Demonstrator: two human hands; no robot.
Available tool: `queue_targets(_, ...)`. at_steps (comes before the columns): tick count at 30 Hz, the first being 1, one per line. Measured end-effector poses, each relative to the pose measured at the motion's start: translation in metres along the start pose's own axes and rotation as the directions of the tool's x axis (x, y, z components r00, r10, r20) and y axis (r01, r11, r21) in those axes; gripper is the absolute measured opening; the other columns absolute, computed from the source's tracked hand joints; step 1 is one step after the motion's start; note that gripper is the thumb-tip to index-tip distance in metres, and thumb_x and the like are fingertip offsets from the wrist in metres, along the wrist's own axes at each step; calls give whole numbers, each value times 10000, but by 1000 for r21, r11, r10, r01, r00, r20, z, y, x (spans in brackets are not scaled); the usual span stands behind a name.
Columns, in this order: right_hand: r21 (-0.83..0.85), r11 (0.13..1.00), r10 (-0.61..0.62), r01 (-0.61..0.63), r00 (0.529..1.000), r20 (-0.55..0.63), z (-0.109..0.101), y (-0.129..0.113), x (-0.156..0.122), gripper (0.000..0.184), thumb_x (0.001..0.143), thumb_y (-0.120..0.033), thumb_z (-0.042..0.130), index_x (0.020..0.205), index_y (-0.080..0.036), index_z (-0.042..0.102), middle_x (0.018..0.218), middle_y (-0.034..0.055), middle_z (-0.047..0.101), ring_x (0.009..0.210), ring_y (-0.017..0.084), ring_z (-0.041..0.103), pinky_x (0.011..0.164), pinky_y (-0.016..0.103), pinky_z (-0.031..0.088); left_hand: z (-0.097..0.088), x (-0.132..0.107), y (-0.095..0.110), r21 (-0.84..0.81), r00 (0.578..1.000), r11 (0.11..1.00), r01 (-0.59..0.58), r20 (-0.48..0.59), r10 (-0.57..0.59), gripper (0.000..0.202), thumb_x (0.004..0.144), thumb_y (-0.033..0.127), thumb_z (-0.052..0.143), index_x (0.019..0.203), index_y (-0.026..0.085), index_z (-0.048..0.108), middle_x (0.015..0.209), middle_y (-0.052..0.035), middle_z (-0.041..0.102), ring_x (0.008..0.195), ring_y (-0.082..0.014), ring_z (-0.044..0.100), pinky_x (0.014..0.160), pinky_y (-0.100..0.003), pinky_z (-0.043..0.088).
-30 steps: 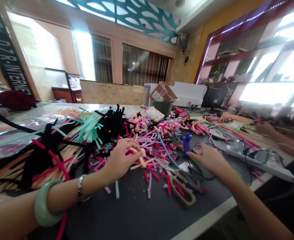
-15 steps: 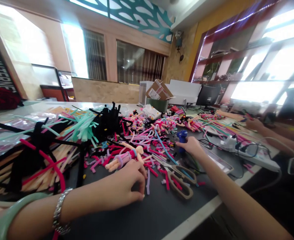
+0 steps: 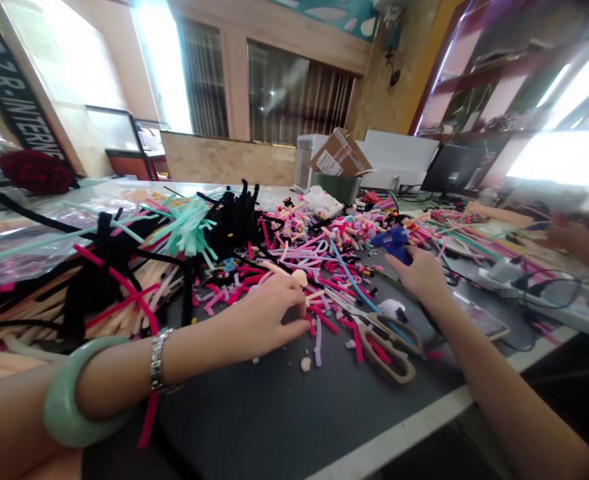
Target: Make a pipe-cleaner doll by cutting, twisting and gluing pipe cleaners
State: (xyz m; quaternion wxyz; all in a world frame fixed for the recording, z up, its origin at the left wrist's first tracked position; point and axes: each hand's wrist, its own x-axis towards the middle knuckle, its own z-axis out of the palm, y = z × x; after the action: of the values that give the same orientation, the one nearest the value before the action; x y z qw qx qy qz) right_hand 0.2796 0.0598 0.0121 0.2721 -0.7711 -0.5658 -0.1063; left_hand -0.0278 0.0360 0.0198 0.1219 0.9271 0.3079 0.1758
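My left hand (image 3: 269, 310) is closed over a small doll (image 3: 300, 277) made of fuzzy pipe cleaners. The doll's pale head and one arm show past the knuckles; its body is hidden under the hand. My right hand (image 3: 421, 273) grips a blue glue gun (image 3: 397, 243), its nozzle end toward the left, raised a little over the table. Scissors with beige handles (image 3: 391, 343) lie between the two hands, amid pink and lilac pipe-cleaner pieces (image 3: 324, 320). A white fuzzy ball (image 3: 391, 308) sits just behind the scissor handles.
Bundles of mint (image 3: 189, 230), black (image 3: 234, 220) and beige pipe cleaners (image 3: 119, 303) cover the left side. A heap of small dolls (image 3: 349, 230) lies further back. On the right are a phone-like slab (image 3: 481, 317), a power strip (image 3: 549, 303) and another person's hand (image 3: 569, 233).
My right hand has closed round the glue gun and tilted it from upright, nozzle now leftward. My left hand has moved over the doll's body. The view has shifted downward.
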Motion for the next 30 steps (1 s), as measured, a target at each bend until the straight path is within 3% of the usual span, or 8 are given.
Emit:
queue_targets(4,75,997,9,0,994,-106,-10,-1,-9,332,772,-438,543,804,-131,666,709,102,669,689,254,605,613,303,385,0,6,-18,259,989,963,77,-142,-41,259,844,352,534,975,135,586,985,-105,567,969,-259,513,876,-380,387)
queue_targets(8,166,986,-7,28,992,-125,-11,-7,-18,333,760,-452,542,753,-142,662,637,61,645,605,212,571,575,286,381,4,10,-36,355,985,919,173,-79,-155,347,852,426,493,1002,125,580,926,-121,614,869,-267,581,764,-354,425)
queue_targets(11,227,972,-37,57,995,-92,-9,-14,-25,359,771,-479,526,740,-145,656,571,26,604,530,170,529,514,258,366,5,11,-43,336,969,910,242,-39,-243,317,872,417,436,878,147,604,789,-87,636,694,-227,616,593,-286,410)
queue_targets(13,249,965,-63,79,996,-70,-9,-18,-31,378,773,-503,519,717,-152,647,514,3,557,479,149,488,483,249,351,2,11,-43,345,970,908,238,-36,-240,299,862,407,446,817,156,604,776,-85,647,692,-231,628,572,-277,401)
queue_targets(18,254,952,-171,169,985,-14,-12,-22,-52,360,726,-513,560,574,-188,586,434,-28,469,419,127,429,450,249,316,-8,12,-31,462,979,863,202,-119,-165,274,816,371,518,949,144,591,876,-117,677,839,-286,642,677,-323,441)
queue_targets(21,224,946,-233,233,972,-24,-15,-22,-62,377,737,-507,524,517,-201,524,430,-27,435,414,124,411,450,255,305,-9,11,-27,530,979,823,206,-114,-172,275,805,336,517,981,129,559,829,-113,678,799,-276,651,661,-314,452)
queue_targets(25,304,923,-256,235,966,31,-18,-21,-67,379,754,-502,497,546,-190,553,470,-9,485,449,138,444,458,259,340,-4,10,-29,533,980,823,197,-74,-187,366,812,260,480,1147,113,456,796,-101,681,715,-267,663,568,-291,443)
queue_targets(30,371,874,-387,315,912,137,-19,-22,-71,351,793,-472,509,619,-182,602,519,-13,538,485,139,467,490,256,379,-2,11,-32,567,988,811,146,-48,-145,343,834,183,428,1170,115,421,806,-96,679,713,-253,660,618,-304,455)
